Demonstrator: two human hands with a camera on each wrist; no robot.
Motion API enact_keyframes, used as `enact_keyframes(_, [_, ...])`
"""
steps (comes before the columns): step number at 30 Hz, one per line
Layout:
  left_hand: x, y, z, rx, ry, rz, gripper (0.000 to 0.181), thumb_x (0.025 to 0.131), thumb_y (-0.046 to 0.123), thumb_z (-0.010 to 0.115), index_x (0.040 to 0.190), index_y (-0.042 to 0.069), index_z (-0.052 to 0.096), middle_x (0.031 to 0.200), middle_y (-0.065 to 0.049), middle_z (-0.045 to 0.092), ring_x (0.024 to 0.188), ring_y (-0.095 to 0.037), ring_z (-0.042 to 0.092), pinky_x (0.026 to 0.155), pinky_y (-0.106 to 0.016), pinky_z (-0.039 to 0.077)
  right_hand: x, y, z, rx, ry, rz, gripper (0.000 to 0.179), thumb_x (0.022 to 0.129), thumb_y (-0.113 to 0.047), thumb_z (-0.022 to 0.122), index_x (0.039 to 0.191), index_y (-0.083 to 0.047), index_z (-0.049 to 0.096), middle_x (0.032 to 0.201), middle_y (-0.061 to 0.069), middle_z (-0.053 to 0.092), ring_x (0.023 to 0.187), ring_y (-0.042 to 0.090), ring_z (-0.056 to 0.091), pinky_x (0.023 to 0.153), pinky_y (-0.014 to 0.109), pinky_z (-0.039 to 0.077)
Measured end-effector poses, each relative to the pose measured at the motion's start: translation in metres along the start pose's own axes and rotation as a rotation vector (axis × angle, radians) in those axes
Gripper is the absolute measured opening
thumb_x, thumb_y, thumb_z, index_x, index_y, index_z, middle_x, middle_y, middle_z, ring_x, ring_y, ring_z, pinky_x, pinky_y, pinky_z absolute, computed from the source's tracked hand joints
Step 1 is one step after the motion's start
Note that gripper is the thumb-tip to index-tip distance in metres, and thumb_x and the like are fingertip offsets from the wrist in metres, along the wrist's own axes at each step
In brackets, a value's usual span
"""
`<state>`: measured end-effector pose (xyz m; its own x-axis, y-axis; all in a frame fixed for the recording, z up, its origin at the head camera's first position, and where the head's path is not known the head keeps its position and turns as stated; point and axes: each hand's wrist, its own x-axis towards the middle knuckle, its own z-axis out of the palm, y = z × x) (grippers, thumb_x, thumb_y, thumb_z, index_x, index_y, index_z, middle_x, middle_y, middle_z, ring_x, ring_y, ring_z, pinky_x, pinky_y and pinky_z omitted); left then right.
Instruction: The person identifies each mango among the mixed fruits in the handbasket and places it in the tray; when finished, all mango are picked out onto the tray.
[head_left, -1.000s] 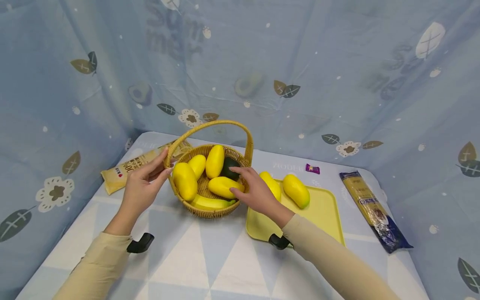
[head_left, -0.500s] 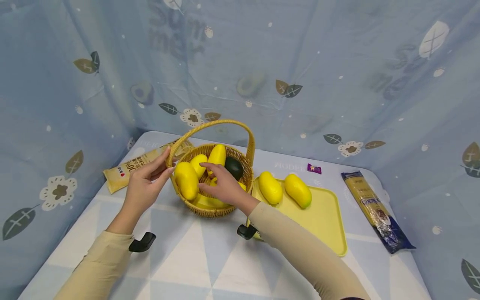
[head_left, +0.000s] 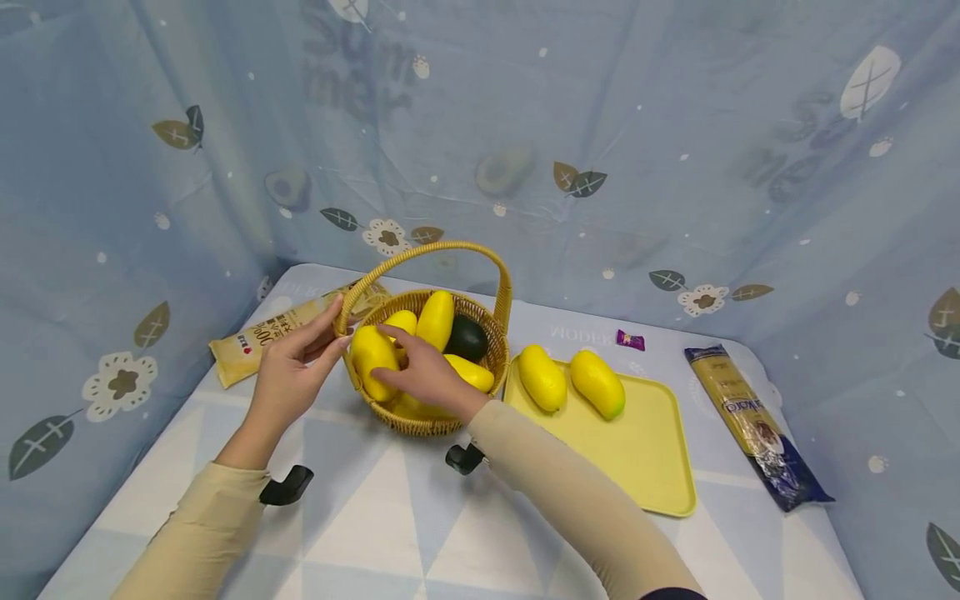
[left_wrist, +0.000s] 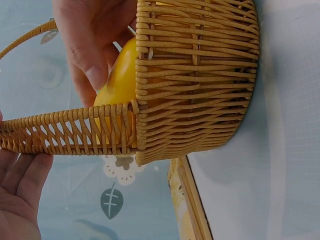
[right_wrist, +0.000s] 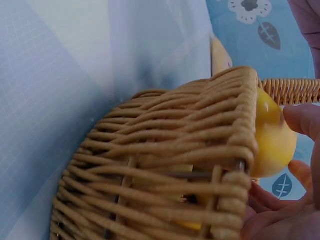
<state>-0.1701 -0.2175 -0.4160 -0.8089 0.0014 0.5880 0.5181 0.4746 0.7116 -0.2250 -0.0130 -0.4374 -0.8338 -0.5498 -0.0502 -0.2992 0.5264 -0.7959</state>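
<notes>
My left hand [head_left: 288, 375] pinches the lower left end of the wicker basket's handle [head_left: 427, 247]. The basket [head_left: 420, 428] stands on the table, full of fruit. Inside it, my right hand [head_left: 427, 375] holds a yellow mango [head_left: 366, 354] at the left rim, thumb on the near side and fingers over the far side. The right wrist view shows that mango [right_wrist: 275, 142] rising past the rim between thumb and fingers. Beside it lie more mangoes [head_left: 436, 321] and a dark green avocado [head_left: 467, 337]. My right hand mostly hides a banana at the bottom.
Right of the basket, a yellow tray [head_left: 622, 467] bears two mangoes [head_left: 543, 379]. Behind it lies a small purple wrapped candy [head_left: 630, 340]. A spaghetti packet [head_left: 750, 425] is at the far right, a yellow food packet [head_left: 258, 346] at the back left. Patterned curtains enclose the table.
My right hand has moved left across the basket, from the mango and avocado on its right side to the leftmost mango. The left hand has stayed on the handle.
</notes>
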Motion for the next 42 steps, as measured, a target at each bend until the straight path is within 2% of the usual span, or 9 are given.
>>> enact_keyframes(6, [0.000, 0.001, 0.000, 0.012, 0.002, 0.003, 0.066, 0.088, -0.010, 0.073, 0.146, 0.017, 0.057, 0.126, -0.016, 0.069, 0.105, 0.012, 0.061, 0.084, -0.006, 0.051, 0.002, -0.003, 0.003, -0.029, -0.008, 0.012, 0.073, 0.098, -0.037, 0.070, 0.160, -0.033, 0.033, 0.150, 0.002, 0.052, 0.125, 0.016, 0.057, 0.103, 0.033, 0.052])
enact_keyframes(12, [-0.001, 0.001, -0.001, 0.017, 0.004, -0.009, 0.066, 0.089, -0.008, 0.073, 0.147, 0.019, 0.056, 0.126, -0.016, 0.069, 0.105, 0.012, 0.060, 0.084, -0.006, 0.050, 0.004, -0.004, 0.005, -0.002, -0.005, 0.017, 0.072, 0.097, -0.032, 0.071, 0.159, -0.031, 0.035, 0.152, 0.001, 0.050, 0.127, 0.017, 0.055, 0.102, 0.033, 0.052])
enact_keyframes(24, [-0.003, 0.000, 0.000, 0.005, 0.005, -0.017, 0.066, 0.089, -0.008, 0.073, 0.147, 0.020, 0.056, 0.132, -0.015, 0.067, 0.107, 0.011, 0.060, 0.085, -0.006, 0.051, 0.001, -0.006, 0.009, -0.044, 0.035, 0.032, 0.071, 0.094, -0.034, 0.073, 0.157, -0.034, 0.038, 0.152, 0.004, 0.047, 0.130, 0.017, 0.050, 0.107, 0.038, 0.049])
enact_keyframes(35, [-0.002, -0.001, 0.001, 0.007, 0.000, 0.001, 0.066, 0.091, -0.007, 0.071, 0.148, 0.022, 0.055, 0.127, -0.016, 0.069, 0.108, 0.008, 0.062, 0.086, -0.010, 0.053, -0.022, -0.009, -0.007, -0.109, 0.059, -0.036, 0.069, 0.093, -0.031, 0.073, 0.155, -0.036, 0.041, 0.148, 0.006, 0.047, 0.119, 0.017, 0.053, 0.098, 0.035, 0.052])
enact_keyframes(42, [-0.002, -0.002, 0.001, -0.007, 0.000, 0.013, 0.068, 0.090, -0.009, 0.071, 0.148, 0.022, 0.054, 0.124, -0.016, 0.070, 0.107, 0.007, 0.064, 0.085, -0.011, 0.054, -0.049, 0.003, -0.028, -0.110, 0.095, -0.055, 0.069, 0.091, -0.029, 0.073, 0.153, -0.038, 0.043, 0.145, 0.005, 0.048, 0.115, 0.019, 0.054, 0.093, 0.035, 0.053])
